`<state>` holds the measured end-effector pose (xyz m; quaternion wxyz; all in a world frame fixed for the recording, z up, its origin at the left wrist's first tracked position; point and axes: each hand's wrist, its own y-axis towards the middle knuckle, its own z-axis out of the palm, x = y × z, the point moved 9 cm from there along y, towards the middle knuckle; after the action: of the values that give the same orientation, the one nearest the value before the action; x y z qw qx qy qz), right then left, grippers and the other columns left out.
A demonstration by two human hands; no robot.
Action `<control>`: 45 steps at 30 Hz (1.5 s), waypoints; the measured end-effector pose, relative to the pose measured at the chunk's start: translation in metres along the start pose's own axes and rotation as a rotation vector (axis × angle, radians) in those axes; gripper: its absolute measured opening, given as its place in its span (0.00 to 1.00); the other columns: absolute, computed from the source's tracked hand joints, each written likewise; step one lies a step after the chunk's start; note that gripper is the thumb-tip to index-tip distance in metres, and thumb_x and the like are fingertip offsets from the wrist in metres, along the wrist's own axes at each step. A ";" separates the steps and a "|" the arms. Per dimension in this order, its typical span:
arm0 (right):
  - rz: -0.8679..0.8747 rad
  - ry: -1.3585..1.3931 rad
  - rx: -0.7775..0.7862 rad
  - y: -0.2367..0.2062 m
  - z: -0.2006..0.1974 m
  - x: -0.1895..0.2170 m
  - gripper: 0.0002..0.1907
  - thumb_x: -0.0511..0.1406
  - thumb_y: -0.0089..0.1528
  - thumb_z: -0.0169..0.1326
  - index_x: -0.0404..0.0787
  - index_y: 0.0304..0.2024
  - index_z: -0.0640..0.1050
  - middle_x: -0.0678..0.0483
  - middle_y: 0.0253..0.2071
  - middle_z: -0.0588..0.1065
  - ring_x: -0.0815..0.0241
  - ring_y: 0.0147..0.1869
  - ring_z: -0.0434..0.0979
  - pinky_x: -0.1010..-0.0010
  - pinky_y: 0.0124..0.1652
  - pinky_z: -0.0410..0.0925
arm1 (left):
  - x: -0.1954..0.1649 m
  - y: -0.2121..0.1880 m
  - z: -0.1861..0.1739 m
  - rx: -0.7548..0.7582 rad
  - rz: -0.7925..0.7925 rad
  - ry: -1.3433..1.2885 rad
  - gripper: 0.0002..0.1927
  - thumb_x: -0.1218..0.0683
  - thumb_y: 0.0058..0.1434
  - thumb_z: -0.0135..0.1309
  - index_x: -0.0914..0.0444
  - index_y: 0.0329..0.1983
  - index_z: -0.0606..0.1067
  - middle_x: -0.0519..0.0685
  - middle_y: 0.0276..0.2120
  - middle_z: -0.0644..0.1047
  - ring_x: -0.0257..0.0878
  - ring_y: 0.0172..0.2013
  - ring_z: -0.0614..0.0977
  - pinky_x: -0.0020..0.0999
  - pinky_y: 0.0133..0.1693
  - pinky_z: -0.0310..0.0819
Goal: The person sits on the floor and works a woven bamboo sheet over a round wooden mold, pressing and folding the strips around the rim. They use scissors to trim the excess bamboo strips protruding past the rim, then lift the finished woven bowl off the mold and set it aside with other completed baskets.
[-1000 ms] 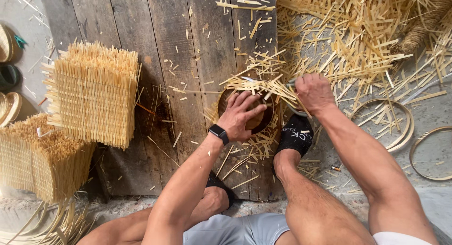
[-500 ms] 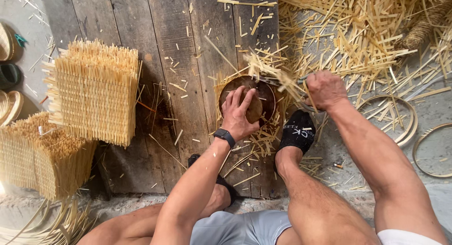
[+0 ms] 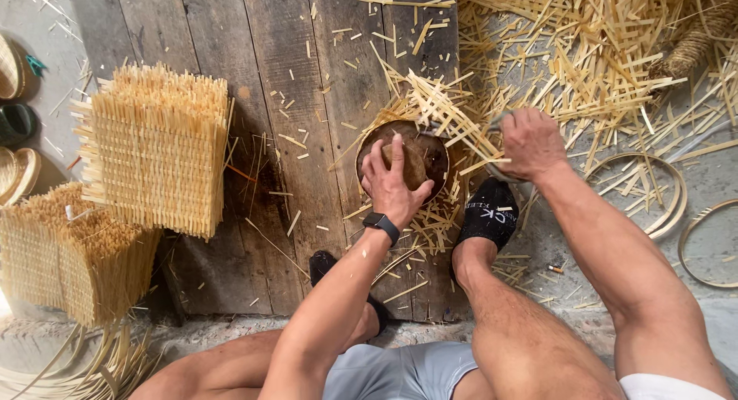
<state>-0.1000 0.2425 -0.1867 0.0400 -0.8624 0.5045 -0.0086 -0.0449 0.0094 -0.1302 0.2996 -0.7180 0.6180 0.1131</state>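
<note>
A round brown mould [image 3: 421,156] sits on the wooden planks [image 3: 231,31] with a woven bamboo mat [image 3: 450,116] draped over its far side. My left hand [image 3: 392,183], with a black watch on its wrist, presses flat on the mould's top. My right hand [image 3: 529,142] is closed on a small tool at the mat's right edge; the tool is mostly hidden. My foot in a black sock [image 3: 490,212] rests just right of the mould.
Stacks of woven bamboo mats [image 3: 157,150] stand at left, another stack [image 3: 65,254] lower left. Loose bamboo strips [image 3: 600,54] cover the upper right. Bamboo hoops [image 3: 661,189] lie on the concrete at right. Small baskets [image 3: 11,66] sit at the far left edge.
My left hand slid off the mat and now presses on the exposed mould. My right hand moved right and closed on the tool. The mat's strips shifted toward the far side.
</note>
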 end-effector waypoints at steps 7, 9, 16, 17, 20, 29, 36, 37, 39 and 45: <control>0.082 0.087 0.427 -0.004 0.035 -0.007 0.16 0.40 0.73 0.45 0.40 0.32 0.71 0.53 0.27 0.67 0.57 0.32 0.69 0.65 0.32 0.68 | -0.014 0.003 0.002 0.091 0.294 0.162 0.57 0.51 0.34 0.71 0.47 0.72 0.61 0.54 0.69 0.57 0.59 0.69 0.57 0.62 0.63 0.56; 0.061 0.057 0.329 0.000 0.023 -0.008 0.16 0.43 0.69 0.49 0.40 0.31 0.71 0.53 0.27 0.66 0.60 0.32 0.67 0.68 0.31 0.67 | -0.006 0.005 0.003 0.117 0.185 0.114 0.54 0.50 0.34 0.73 0.41 0.68 0.63 0.57 0.67 0.54 0.62 0.67 0.54 0.65 0.59 0.54; 0.006 -0.087 -0.078 0.009 -0.017 0.003 0.20 0.49 0.49 0.58 0.41 0.26 0.70 0.54 0.25 0.65 0.61 0.29 0.66 0.72 0.31 0.67 | -0.010 0.006 0.009 0.236 0.243 0.150 0.50 0.51 0.37 0.70 0.36 0.67 0.67 0.53 0.69 0.55 0.61 0.67 0.55 0.61 0.62 0.56; 0.030 -0.037 0.090 0.009 0.000 0.001 0.17 0.47 0.58 0.53 0.41 0.28 0.70 0.54 0.25 0.66 0.61 0.29 0.67 0.70 0.29 0.67 | -0.011 0.006 0.006 0.223 0.295 0.193 0.51 0.51 0.36 0.71 0.36 0.67 0.67 0.52 0.69 0.55 0.60 0.68 0.55 0.62 0.62 0.55; 0.046 0.027 0.383 -0.001 0.028 -0.006 0.20 0.48 0.71 0.49 0.41 0.32 0.69 0.54 0.26 0.68 0.62 0.30 0.68 0.70 0.28 0.67 | -0.011 0.005 0.000 0.158 0.314 0.202 0.54 0.51 0.33 0.72 0.38 0.68 0.65 0.53 0.68 0.54 0.61 0.68 0.54 0.65 0.61 0.54; 0.026 -0.048 0.046 0.014 -0.007 0.005 0.32 0.64 0.53 0.50 0.43 0.27 0.70 0.56 0.24 0.65 0.64 0.28 0.65 0.73 0.26 0.66 | -0.014 0.006 0.004 0.231 0.363 0.150 0.55 0.53 0.34 0.71 0.38 0.70 0.63 0.53 0.69 0.56 0.60 0.66 0.58 0.58 0.61 0.59; 0.407 0.235 0.516 -0.010 0.031 -0.052 0.21 0.51 0.71 0.50 0.43 0.34 0.75 0.53 0.29 0.71 0.59 0.30 0.69 0.63 0.30 0.69 | -0.004 0.010 0.002 0.326 0.485 0.135 0.55 0.50 0.34 0.72 0.39 0.70 0.63 0.54 0.69 0.58 0.59 0.67 0.57 0.58 0.63 0.58; 0.544 0.331 0.524 -0.018 0.036 -0.066 0.22 0.52 0.71 0.53 0.42 0.36 0.76 0.51 0.31 0.72 0.57 0.32 0.71 0.60 0.34 0.70 | 0.000 0.011 0.006 0.327 0.496 0.122 0.56 0.48 0.34 0.73 0.39 0.70 0.63 0.54 0.68 0.59 0.59 0.68 0.57 0.58 0.64 0.57; 0.859 0.411 0.418 -0.038 0.034 -0.094 0.31 0.57 0.58 0.64 0.38 0.41 0.75 0.49 0.40 0.70 0.55 0.42 0.70 0.61 0.39 0.69 | 0.028 0.027 -0.001 0.154 0.261 -0.029 0.50 0.42 0.41 0.73 0.44 0.69 0.65 0.57 0.68 0.58 0.58 0.68 0.58 0.61 0.63 0.53; 0.949 0.430 0.113 -0.062 0.006 -0.073 0.42 0.40 0.42 0.72 0.29 0.55 0.71 0.35 0.51 0.64 0.39 0.58 0.66 0.48 0.55 0.65 | 0.097 0.070 0.011 0.028 -0.300 -0.241 0.23 0.37 0.66 0.58 0.51 0.59 0.79 0.60 0.54 0.70 0.55 0.60 0.68 0.54 0.63 0.63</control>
<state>-0.0820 0.3365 -0.1859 -0.0186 -0.5142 0.8354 -0.1934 -0.0890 -0.0683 -0.2111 0.3947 -0.7792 0.4651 0.1439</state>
